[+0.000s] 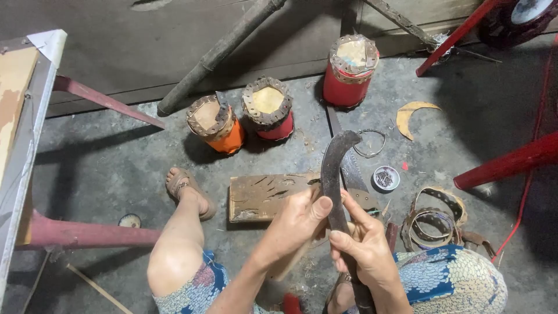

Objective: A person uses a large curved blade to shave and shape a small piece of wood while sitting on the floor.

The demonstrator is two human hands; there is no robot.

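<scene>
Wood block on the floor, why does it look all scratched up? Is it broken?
The wood block is whole but its top is scored with many dark gashes. Shavings lie scattered on the floor around it. The hands hold a curved knife right above it.

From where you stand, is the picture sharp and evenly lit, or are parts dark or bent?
Head view: soft daylight, no glare; the curved blade and both hands, left hand and right hand, look sharp; the three small drums throw faint shadows leftward; the top right corner sits in deep shade; the table edge at left bows slightly from lens distortion.
</scene>
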